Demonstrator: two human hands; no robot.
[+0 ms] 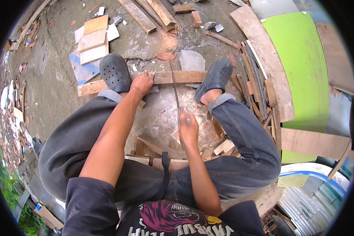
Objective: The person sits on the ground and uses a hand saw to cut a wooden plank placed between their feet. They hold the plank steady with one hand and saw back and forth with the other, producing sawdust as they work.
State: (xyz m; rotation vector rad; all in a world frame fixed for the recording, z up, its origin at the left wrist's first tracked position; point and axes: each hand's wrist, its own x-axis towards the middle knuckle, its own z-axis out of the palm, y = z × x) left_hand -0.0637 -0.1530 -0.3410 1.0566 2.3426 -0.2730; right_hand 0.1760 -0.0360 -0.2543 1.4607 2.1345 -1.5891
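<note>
In the head camera's view, a person's left hand point(143, 82) lies on a narrow wooden plank point(163, 77), fingers slightly bent and close together, their tips at the board's far edge; whether they wrap beneath it cannot be told. The right hand point(189, 128), blurred, is closed around the near end of a saw point(176, 88), whose handle is mostly hidden in the fist. The thin blade, seen almost edge-on, points away from the fist and crosses the plank to the right of the left hand.

The plank runs crosswise, directly under the left fingers and beyond the right fist, between two dark clogs: the left clog point(115, 72) rests over it, and the right clog point(216, 78) covers its other end. The left forearm reaches forward nearly straight, slanting rightward past the left thigh; the right arm is bent, its forearm angling up and leftward between the knees. Reddish sawdust point(167, 56) marks the ground by the saw's tip.
</note>
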